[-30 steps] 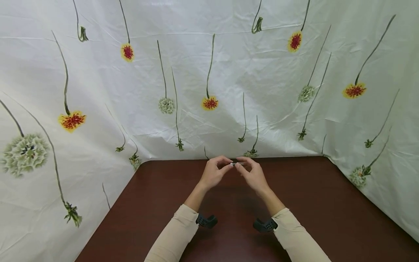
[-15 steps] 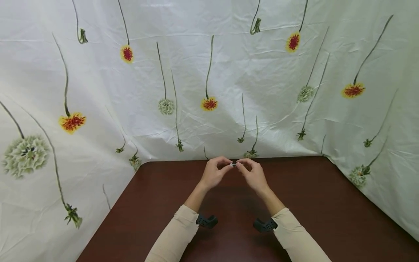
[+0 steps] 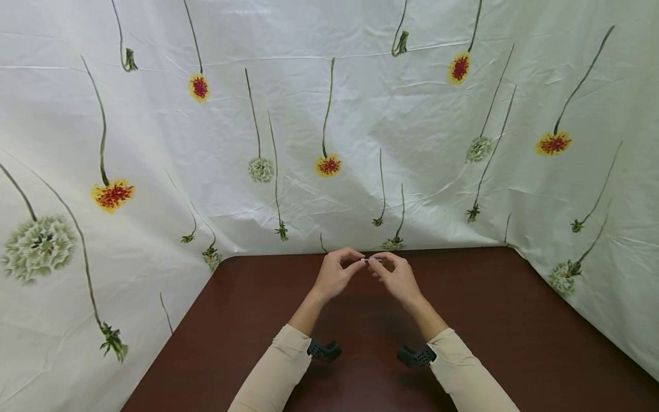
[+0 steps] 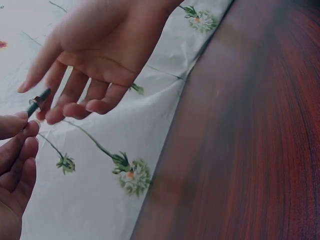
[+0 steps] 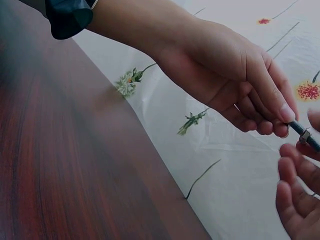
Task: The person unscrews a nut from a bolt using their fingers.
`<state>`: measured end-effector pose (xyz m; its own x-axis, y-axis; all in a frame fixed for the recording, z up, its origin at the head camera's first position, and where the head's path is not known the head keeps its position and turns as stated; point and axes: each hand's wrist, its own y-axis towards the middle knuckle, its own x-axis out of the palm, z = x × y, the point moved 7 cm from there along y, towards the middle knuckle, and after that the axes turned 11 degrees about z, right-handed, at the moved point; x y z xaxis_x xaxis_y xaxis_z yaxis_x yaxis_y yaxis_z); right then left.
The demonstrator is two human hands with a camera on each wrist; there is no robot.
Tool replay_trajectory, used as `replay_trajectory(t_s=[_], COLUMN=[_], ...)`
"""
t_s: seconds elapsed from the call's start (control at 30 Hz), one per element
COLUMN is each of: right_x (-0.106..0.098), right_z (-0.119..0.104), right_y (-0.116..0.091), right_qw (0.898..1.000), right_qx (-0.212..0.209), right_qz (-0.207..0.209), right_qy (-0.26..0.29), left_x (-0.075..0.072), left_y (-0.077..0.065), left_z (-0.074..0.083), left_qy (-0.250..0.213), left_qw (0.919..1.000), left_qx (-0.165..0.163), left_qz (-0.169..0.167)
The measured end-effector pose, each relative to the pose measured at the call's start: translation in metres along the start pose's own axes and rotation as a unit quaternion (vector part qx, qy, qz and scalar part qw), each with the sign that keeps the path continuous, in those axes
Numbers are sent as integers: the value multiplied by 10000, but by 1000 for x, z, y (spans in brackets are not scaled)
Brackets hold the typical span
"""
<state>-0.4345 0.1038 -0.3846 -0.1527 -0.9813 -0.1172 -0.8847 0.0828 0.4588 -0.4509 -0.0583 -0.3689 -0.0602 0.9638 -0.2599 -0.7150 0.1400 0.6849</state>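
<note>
Close to the table's far edge, my left hand [image 3: 332, 279] pinches one end of a dark threaded bolt [image 5: 297, 127] between thumb and fingers. A small metal nut [image 5: 304, 136] sits partway along its shaft, also visible as a nut [image 4: 35, 103] in the left wrist view. Around the bolt's other end, my right hand [image 3: 403, 280] has its thumb on one side and index finger on the other. The left wrist view shows this right hand [image 4: 107, 45] with loosely extended fingers and the thumb apart from the nut. Whether the index finger touches the nut is unclear.
Both hands are above a dark reddish-brown table [image 3: 247, 320]. A white cloth [image 3: 298, 114] printed with flowers hangs behind it and along both sides. Each wrist wears a black device, such as the left wristband [image 3: 324, 349].
The right hand's fingers have shifted on the bolt and its lower fingers have spread downward. The left hand keeps its pinch and stays nearly in place.
</note>
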Motion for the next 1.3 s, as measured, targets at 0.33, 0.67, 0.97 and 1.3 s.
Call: replay_trajectory(t_s=[0.33, 0.67, 0.97, 1.3], right_x=[-5, -3, -3, -6], right_z=[-43, -5, -14, -42], right_y=[-12, 3, -3, -12], right_qw=[9993, 9995, 9998, 9998], right_qx=[-329, -278, -185, -201], right_qz=[-150, 140, 83, -15], right_qy=[-9, 37, -53, -54], left_x=[-1, -2, -2, -2], left_y=[1, 2, 1, 2], left_z=[1, 0, 6, 1], left_qy=[-28, 11, 0, 105], left_qw=[10000, 10000, 9999, 9999], left_qx=[48, 33, 12, 19], left_qz=[33, 55, 141, 87])
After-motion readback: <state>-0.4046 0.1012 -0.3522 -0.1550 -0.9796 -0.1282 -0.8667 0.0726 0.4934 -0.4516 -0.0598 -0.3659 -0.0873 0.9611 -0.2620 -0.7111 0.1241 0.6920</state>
